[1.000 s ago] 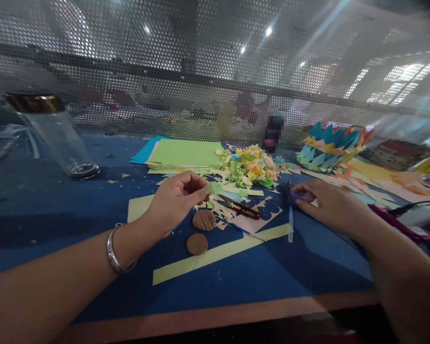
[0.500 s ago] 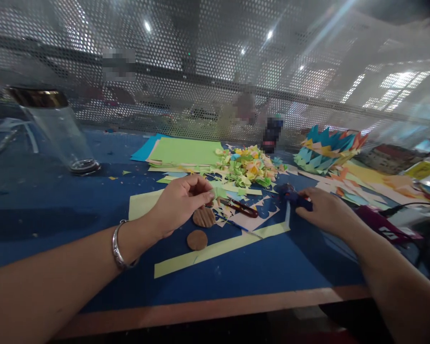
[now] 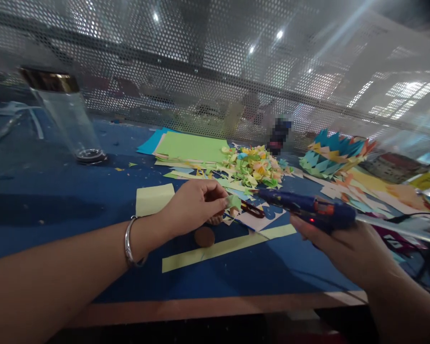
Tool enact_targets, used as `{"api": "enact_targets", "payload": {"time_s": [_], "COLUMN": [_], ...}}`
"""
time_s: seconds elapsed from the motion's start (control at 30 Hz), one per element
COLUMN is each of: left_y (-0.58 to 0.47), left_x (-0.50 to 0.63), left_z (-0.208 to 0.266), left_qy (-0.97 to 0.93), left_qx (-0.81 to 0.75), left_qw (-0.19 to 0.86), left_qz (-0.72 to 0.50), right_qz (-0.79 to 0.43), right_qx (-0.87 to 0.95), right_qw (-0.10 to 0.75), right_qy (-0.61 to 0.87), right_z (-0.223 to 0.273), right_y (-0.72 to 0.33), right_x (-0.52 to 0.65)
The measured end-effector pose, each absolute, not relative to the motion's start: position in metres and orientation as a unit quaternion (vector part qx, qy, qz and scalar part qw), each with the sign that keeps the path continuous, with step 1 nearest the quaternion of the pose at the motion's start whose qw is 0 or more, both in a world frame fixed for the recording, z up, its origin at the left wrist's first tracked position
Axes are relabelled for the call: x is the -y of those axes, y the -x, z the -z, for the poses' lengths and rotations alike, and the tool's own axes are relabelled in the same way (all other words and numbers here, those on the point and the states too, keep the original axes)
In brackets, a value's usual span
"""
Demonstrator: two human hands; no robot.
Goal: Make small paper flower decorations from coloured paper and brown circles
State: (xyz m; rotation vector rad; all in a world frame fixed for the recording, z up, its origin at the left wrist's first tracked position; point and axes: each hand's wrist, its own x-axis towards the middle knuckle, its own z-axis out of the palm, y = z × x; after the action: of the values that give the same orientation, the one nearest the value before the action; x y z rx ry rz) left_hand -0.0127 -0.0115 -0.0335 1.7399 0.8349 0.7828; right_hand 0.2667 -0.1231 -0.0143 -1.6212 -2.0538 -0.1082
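Observation:
Between thumb and fingers, my left hand (image 3: 197,206) pinches a small green paper piece (image 3: 234,202). My right hand (image 3: 347,248) is wrapped round a dark blue hot glue gun (image 3: 304,206), raised off the table with its nozzle pointing left toward the paper piece. A red light glows on the gun, and a glue stick (image 3: 397,229) runs out of its back. Behind my left fingers lie red-handled scissors (image 3: 252,209), partly hidden. Below the hand is a round brown disc (image 3: 204,237); a ridged one (image 3: 215,220) is mostly covered. A pale yellow-green paper strip (image 3: 229,246) lies in front.
Cut paper pieces (image 3: 254,165) are heaped beside stacked coloured sheets (image 3: 191,147). A layered paper crown shape (image 3: 333,155) stands at the right back. A glass bottle (image 3: 69,119) with a gold lid stands left. A perforated metal screen (image 3: 200,62) rises behind the table.
My right hand has lifted the glue gun from the table and turned it toward the left hand. The left hand still pinches the green paper. The view has shifted slightly.

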Motion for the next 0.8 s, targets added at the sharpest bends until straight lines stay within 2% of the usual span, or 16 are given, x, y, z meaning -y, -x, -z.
{"api": "enact_targets", "payload": {"time_s": [0.17, 0.43, 0.8], "left_y": [0.014, 0.015, 0.014], "left_x": [0.011, 0.017, 0.017], "left_z": [0.035, 0.025, 0.025], "left_qy": [-0.734, -0.8, -0.821], "left_qx": [-0.334, -0.344, -0.323], "left_qw": [0.499, 0.388, 0.368], "left_qz": [-0.318, -0.301, -0.293], "right_qz": [0.037, -0.007, -0.036], "right_qx": [0.767, 0.807, 0.801], "right_qw": [0.244, 0.217, 0.213], "right_qy": [0.592, 0.549, 0.558], "right_z": [0.016, 0.011, 0.012], "right_y": [-0.244, -0.237, -0.233], "right_x": [0.127, 0.126, 0.127]}}
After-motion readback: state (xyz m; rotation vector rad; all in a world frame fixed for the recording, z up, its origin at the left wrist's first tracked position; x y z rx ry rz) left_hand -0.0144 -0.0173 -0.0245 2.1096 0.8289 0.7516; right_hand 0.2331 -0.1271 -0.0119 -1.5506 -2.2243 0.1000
